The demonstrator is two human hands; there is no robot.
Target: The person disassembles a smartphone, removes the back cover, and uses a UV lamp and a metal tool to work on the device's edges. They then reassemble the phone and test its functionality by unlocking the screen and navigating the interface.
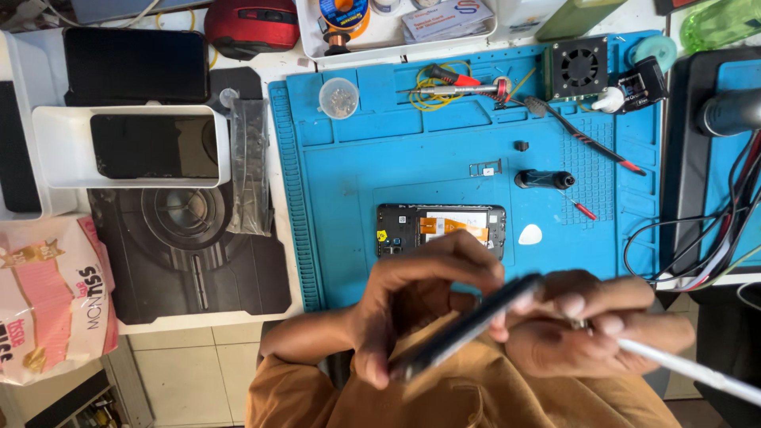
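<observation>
- The left hand (pixel 412 305) grips a dark phone (pixel 464 326) by its edges, fingers curled over the top, thumb underneath; the phone is tilted edge-on to the camera, held below the near edge of the blue mat (pixel 444 158).
- The right hand (pixel 590 325) is closed around a white tool (pixel 690 368), pinching it near the tip, and its fingers touch the phone's upper end.
- Both hands hover over the person's lap, off the mat, just below it.
- On the mat, near its front edge and just above the left hand, lies an opened phone frame (pixel 441 228) with an orange ribbon showing.
- A white pick (pixel 530 235) lies on the mat just right of the frame.
- A black-handled screwdriver (pixel 545 179) lies further back on the mat, right of centre.
- A small fan (pixel 576 66) sits at the mat's back right corner.
- A clear round cup (pixel 338 97) stands at the mat's back left.
- Left of the mat, off it, a white tray (pixel 43 147) holds a dark screen (pixel 154 147).
</observation>
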